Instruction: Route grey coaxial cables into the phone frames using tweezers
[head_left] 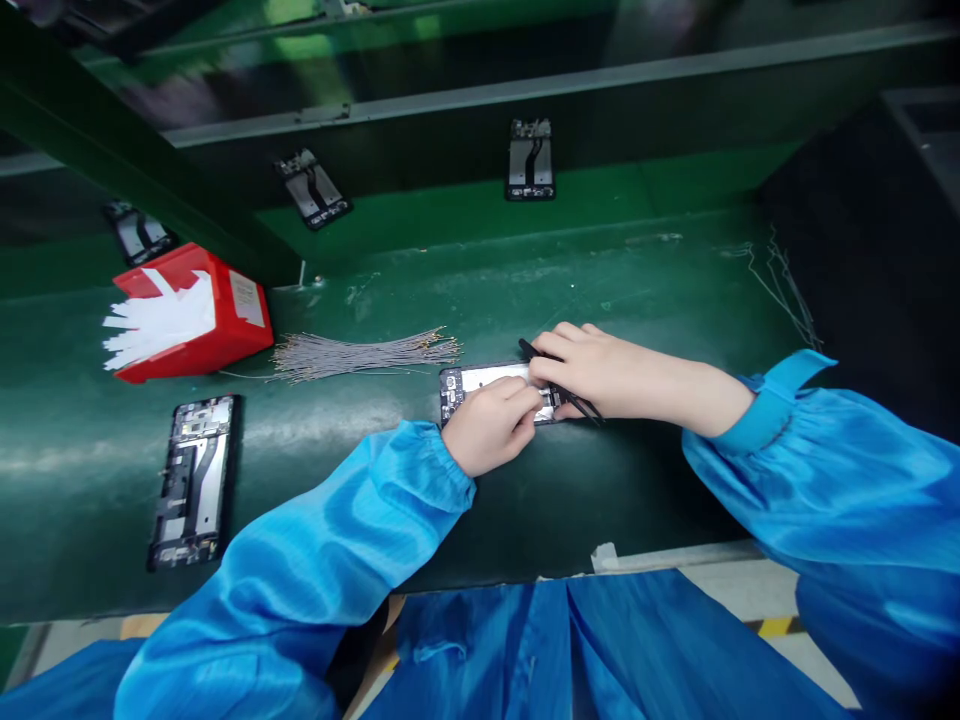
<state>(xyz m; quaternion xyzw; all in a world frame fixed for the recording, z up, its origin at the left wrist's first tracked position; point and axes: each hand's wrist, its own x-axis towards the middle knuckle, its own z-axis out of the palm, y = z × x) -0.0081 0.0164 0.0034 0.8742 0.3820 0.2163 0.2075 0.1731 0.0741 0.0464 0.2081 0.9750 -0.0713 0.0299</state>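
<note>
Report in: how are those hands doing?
Left hand curled over opened phone. Right hand gripping black tweezers, also at phone. Grey wire bundle left of phone, not blocking.

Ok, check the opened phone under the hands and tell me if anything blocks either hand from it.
Nothing visible blocks the left hand, which is right over the opened phone. The right hand is at its other end, holding black tweezers. The wire bundle lies off to the left.
</note>
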